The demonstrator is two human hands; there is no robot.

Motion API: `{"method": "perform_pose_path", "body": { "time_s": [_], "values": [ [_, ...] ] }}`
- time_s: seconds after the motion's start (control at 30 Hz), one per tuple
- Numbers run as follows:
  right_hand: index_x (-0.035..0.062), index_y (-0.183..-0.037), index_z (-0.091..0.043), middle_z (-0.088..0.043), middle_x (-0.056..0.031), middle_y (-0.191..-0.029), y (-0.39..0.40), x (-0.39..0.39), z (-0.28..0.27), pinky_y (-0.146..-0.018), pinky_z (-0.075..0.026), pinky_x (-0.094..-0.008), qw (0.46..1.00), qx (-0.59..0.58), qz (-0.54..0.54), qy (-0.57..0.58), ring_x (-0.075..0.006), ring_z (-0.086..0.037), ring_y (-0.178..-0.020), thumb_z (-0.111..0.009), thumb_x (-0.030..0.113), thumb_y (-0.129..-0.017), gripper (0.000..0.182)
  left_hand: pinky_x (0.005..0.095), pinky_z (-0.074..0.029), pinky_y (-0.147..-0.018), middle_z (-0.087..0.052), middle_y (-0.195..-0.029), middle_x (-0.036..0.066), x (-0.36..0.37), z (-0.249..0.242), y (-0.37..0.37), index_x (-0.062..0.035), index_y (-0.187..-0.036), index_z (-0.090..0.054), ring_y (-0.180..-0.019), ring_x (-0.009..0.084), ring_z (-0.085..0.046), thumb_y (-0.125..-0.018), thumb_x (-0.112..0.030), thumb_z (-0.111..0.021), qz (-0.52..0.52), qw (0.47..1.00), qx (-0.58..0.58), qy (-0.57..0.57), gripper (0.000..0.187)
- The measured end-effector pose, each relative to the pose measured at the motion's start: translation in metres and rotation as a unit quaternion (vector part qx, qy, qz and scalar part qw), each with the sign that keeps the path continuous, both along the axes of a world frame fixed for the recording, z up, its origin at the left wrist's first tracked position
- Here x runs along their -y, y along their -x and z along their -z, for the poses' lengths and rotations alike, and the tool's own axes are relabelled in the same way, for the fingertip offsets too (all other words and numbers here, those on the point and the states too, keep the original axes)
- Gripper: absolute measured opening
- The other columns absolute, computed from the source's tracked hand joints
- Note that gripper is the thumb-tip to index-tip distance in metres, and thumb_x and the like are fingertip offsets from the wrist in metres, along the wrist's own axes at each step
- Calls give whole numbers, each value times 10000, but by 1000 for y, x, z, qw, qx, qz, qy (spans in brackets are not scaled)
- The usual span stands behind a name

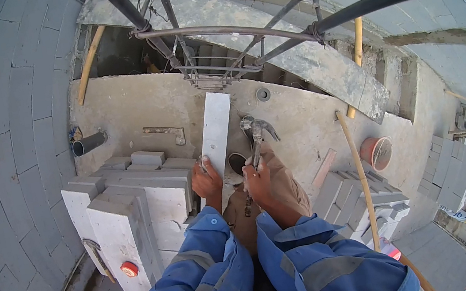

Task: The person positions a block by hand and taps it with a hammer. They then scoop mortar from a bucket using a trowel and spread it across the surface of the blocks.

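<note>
Left hand (207,181) clamped on a slab (216,133), right hand (259,181) gripping a hammer (257,132), trimming apparently underway; a controlled strike seems next

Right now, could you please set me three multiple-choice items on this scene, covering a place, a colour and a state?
1. Where does the stack of blocks stand?
A. Beside the left hand
B. Right of the bucket
C. On the scaffold

2. What colour are the sleeves?
A. Yellow
B. Blue
C. White

3. What does the right hand do?
A. Hangs empty
B. Grips a hammer
C. Holds a pipe

Answers: A, the blocks flank the left hand holding the slab; B, both show blue; B, fingers wrap the hammer.
</note>
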State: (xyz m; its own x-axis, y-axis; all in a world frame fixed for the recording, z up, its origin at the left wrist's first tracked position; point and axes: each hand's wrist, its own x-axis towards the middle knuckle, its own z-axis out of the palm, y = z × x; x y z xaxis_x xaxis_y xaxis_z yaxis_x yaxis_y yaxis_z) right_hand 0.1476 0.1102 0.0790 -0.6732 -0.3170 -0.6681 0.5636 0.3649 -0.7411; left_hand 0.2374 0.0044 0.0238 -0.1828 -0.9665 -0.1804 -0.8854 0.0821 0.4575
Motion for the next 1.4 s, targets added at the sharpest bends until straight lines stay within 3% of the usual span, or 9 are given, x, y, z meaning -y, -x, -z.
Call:
{"method": "perform_pose_path", "body": {
  "time_s": [0.1, 0.33, 0.53, 0.6, 0.73, 0.77, 0.9, 1.0, 1.4],
  "values": [
    [111, -927, -514, -439, 28, -630, 24, 11, 12, -445, -383, -302, 930, 273, 215, 122, -129, -438, -486, -610, 200, -845, 155, 549, -486, -657, -676, -856, 240, -1, -1, -2, -5, -939, -674, -777, 470, -642, -969, -429, -515, 10, 1000, -12, -4, 454],
    [181, -772, -461, -392, 50, -589, 32, 13, 27, -396, -337, -255, 839, 491, 155, 177, -93, -400, -451, -601, 161, -841, 157, 520, -487, -614, -675, -826, 229, 0, -4, 2, -22, -919, -677, -733, 456, -643, -966, -399, -539, 10, 999, -13, 36, 404],
    [70, -888, -568, -577, -50, -716, 9, -5, 2, -482, -445, -336, 989, 142, -16, -38, -165, -555, -555, -608, 153, -865, 95, 518, -493, -642, -675, -853, 221, 2, -17, 7, -38, -917, -679, -775, 447, -646, -967, -408, -536, -1, 999, -37, 15, 400],
    [21, -911, -569, -594, -90, -688, 9, -9, 2, -554, -480, -370, 962, -252, -103, -2, -222, -583, -566, -605, 164, -894, 149, 521, -496, -663, -675, -875, 225, 0, -17, 7, -38, -918, -679, -798, 444, -647, -966, -411, -533, -23, 998, -51, 11, 403],
    [-19, -1002, -598, -654, -177, -800, 27, -6, -40, -621, -488, -424, 939, -285, -194, 9, -331, -635, -627, -636, 210, -902, 253, 513, -510, -731, -682, -939, 216, -3, -13, 5, -31, -964, -683, -846, 428, -656, -955, -394, -546, -30, 999, -5, -28, 389],
    [-72, -1292, -515, -664, -221, -993, 29, -21, -31, -800, -510, -402, 940, -206, -273, -17, -331, -658, -891, -555, 207, -944, 448, 506, -516, -747, -685, -955, 212, -2, -12, 5, -30, -985, -686, -855, 422, -660, -949, -387, -552, -24, 999, 6, -28, 383],
    [-68, -1131, -565, -627, -294, -871, 35, -18, 6, -701, -511, -513, 842, -384, -379, -9, -502, -622, -808, -583, 270, -930, 394, 496, -521, -759, -692, -971, 202, -2, -18, 6, -34, -1027, -686, -866, 415, -665, -939, -389, -560, -38, 998, -36, -22, 387],
    [-26, -1000, -569, -611, -283, -791, 36, 5, -4, -615, -479, -527, 810, -330, -466, -136, -488, -606, -749, -602, 264, -930, 300, 487, -524, -761, -691, -981, 199, -1, -18, 4, -46, -1023, -691, -874, 408, -666, -932, -380, -567, -38, 997, -38, -54, 368],
    [10, -1084, -575, -656, -279, -775, 28, -13, 21, -610, -483, -565, 831, -329, -438, -95, -465, -647, -695, -540, 432, -964, 441, 497, -524, -721, -686, -929, 199, -2, -14, 5, -46, -1031, -655, -835, 415, -665, -924, -347, -576, -12, 1000, -23, 8, 329]
  ]
}}
